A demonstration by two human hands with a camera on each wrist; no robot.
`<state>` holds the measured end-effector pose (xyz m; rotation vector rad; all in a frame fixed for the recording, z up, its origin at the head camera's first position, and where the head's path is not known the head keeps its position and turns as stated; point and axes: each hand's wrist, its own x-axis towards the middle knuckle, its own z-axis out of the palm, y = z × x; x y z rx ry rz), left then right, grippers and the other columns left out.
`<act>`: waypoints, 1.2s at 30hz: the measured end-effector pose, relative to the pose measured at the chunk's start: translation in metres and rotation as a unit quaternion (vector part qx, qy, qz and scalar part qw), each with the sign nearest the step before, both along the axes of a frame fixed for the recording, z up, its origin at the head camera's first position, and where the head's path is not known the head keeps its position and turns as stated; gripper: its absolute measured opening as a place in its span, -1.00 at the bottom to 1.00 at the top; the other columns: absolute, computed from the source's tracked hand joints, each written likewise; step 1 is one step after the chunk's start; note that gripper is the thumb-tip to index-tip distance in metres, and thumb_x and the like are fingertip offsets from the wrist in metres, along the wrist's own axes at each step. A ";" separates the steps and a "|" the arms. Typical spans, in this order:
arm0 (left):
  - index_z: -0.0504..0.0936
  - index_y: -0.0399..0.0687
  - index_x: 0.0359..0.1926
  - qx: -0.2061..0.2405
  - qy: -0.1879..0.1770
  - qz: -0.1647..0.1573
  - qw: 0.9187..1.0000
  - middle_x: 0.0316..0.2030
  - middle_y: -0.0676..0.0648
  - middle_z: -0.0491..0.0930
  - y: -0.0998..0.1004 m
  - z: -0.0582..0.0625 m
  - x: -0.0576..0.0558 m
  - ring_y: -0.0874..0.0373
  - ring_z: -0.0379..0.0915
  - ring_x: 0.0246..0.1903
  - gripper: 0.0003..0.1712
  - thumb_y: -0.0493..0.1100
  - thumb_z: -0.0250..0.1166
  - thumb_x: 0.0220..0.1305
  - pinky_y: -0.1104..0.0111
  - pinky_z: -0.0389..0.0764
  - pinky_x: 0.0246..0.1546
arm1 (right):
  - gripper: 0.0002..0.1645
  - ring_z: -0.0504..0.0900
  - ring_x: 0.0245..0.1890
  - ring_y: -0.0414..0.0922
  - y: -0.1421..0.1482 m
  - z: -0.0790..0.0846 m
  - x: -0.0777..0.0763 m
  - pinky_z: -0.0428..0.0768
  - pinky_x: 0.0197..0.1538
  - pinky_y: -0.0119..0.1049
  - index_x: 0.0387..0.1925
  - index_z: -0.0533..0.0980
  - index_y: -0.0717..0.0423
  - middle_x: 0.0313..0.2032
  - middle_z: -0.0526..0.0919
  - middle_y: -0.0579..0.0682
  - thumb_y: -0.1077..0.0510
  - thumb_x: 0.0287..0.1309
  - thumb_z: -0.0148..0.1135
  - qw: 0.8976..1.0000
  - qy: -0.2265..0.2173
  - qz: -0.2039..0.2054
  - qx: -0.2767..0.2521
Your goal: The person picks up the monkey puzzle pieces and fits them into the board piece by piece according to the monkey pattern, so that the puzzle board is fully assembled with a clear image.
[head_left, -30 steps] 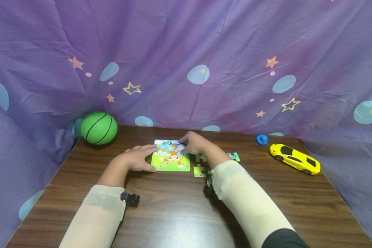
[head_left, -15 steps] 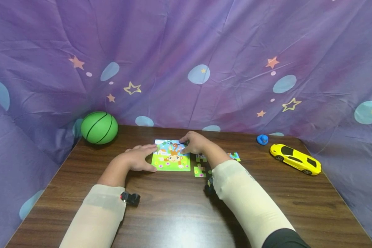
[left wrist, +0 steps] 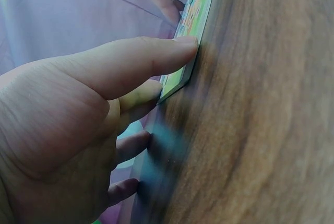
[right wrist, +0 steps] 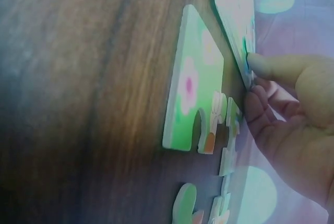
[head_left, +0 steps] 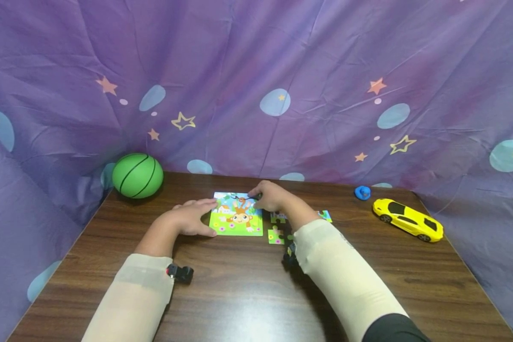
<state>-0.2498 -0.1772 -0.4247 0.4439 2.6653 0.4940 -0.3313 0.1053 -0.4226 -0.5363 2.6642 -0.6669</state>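
Monkey puzzle [head_left: 238, 219] lies on the surface [head_left: 239, 270], between the hands; left hand [head_left: 187, 218] has fingers spread wide, thumb touching its near-left corner, no grip; right hand [head_left: 271, 196] has fingers curled, pinching its far-right corner with the thumb; loose pieces [head_left: 275, 236] sit just right, partly behind the right sleeve [head_left: 342, 275]; green ball [head_left: 137, 175] back left; blue toy [head_left: 362, 193], yellow car [head_left: 406, 220] well off right.

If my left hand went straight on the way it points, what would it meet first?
The monkey puzzle, whose left edge your left hand appears to touch. Beyond, across the puzzle, your right hand seems next, though depth is hard to judge.
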 end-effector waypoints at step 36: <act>0.17 0.15 0.71 0.005 0.013 0.003 1.000 0.74 0.01 0.05 0.002 0.003 0.002 -0.31 -0.03 0.67 0.17 0.29 0.50 0.20 -0.48 0.02 0.56 | -0.37 0.72 0.20 0.08 0.062 0.014 0.029 0.70 0.29 0.05 0.37 0.59 0.07 0.19 0.75 0.10 0.05 0.31 0.48 0.995 0.034 -0.047 -0.076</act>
